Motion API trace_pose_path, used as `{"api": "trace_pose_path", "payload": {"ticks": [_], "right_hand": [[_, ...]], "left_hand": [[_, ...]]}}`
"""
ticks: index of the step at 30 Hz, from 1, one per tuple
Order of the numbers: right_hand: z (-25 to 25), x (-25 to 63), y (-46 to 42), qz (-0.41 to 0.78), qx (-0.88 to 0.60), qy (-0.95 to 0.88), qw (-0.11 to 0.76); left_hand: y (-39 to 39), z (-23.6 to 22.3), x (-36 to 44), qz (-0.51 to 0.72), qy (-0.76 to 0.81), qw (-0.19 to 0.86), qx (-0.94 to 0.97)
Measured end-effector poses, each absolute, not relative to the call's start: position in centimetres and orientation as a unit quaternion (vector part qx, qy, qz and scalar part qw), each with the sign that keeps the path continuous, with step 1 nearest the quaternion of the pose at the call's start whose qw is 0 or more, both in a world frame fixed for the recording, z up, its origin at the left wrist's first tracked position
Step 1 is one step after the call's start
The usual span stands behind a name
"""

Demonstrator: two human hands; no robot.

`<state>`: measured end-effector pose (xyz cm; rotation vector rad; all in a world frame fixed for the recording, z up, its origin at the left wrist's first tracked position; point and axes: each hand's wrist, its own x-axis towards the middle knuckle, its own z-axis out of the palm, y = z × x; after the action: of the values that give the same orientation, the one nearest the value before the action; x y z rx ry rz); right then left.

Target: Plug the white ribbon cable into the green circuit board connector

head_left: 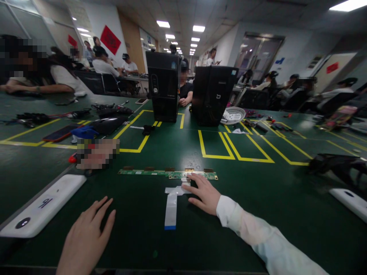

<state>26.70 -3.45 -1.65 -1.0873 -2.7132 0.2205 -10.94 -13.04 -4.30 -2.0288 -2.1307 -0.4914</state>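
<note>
A long, narrow green circuit board (155, 173) lies across the green table in front of me. From its right half a white flat ribbon cable (171, 210) runs toward me, bent sideways once and ending in a blue tip. My right hand (204, 193) rests over the cable's upper end and the board's near edge, fingers spread; its fingertips touch there, and I cannot tell how firmly. My left hand (88, 233) lies to the left of the cable, fingers stretched out, with nothing in it.
Two black computer towers (164, 88) (213, 95) stand beyond the board. A white basket (233, 115) sits beside the right tower. At left are a white device (43, 206), a blue-and-black item (100, 128) and cables (33, 119). Yellow tape (218, 156) marks the table. People sit around.
</note>
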Motion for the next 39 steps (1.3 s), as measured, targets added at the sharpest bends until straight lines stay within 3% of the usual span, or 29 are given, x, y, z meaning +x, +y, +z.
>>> {"api": "trace_pose_path", "payload": {"ticks": [16,33,39], "right_hand": [[-2.1,28.8,-4.9,0.055,-0.401,-0.911,0.085],[-5.6,50.9,-18.0,-0.015,-0.618,-0.772,0.15],[-6.9,54.3,-19.6,-0.087,-0.713,-0.677,0.157]], "left_hand": [[-13.0,-4.5,-10.7,-0.175,-0.714,0.071,-0.674],[-12.9,-4.8,-11.0,-0.144,-0.712,0.084,-0.683],[-12.8,-4.7,-11.1,-0.14,-0.716,0.081,-0.679]]}}
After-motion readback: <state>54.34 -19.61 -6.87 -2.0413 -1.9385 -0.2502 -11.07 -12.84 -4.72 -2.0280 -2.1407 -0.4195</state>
